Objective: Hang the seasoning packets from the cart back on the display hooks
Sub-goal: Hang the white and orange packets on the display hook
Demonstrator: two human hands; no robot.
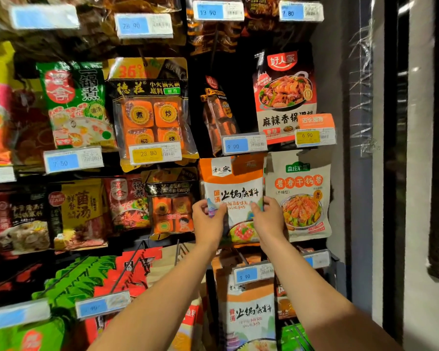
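Both arms are reaching up to a wall of hanging seasoning packets on a dark display rack. The left hand is pinching the left edge of an orange-and-white plastic seasoning packet with black brush lettering, its thumb lying across the front and its fingers curling behind. The right hand is gripping the same packet's right edge in the same way, thumb on the front. The packet is hanging upright in the rack's third row, its orange top sitting just under a blue price tag reading 9.90; whether its hole is already on a hook is hidden behind that tag.

Just beside it on the right, a beige packet with a prawn-dish picture and a green logo is hanging, its left edge touching the right hand's fingers. To the left, a black-and-orange packet of small square blocks is hanging near the left hand. Directly below, another orange-and-white packet of the same design is hanging behind a second blue 9.90 tag. Above, a red-and-black packet showing a wok of food is sitting behind a yellow 6.90 tag.
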